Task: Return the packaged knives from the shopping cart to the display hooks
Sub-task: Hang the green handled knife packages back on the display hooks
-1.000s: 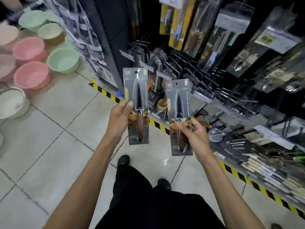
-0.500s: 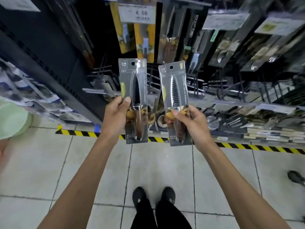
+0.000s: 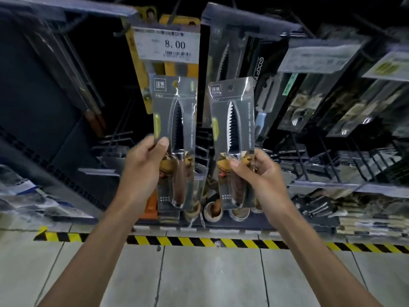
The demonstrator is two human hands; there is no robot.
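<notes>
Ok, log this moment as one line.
stage: before hanging | left hand: grips left knife pack | right hand: grips right knife pack | packs: upright, apart | hung: none

Rack, upper ctr: white price label (image 3: 167, 46) reading 8.00, mounted in front of yellow-carded pkgs (image 3: 177, 21). Just right of it hangs a dark-carded pkg (image 3: 223, 56) w/ serrated blade, then clear-fronted utensil pkgs (image 3: 309, 103) further right, below blurred white labels (image 3: 318, 56). Bottom shelf: small round wooden cups (image 3: 213, 210) at ctr, stacked flat pkgs (image 3: 365, 222) at right; floor: grey tiles (image 3: 210, 278) w/ yellow/black hazard tape (image 3: 199, 241) running along the rack base.
</notes>
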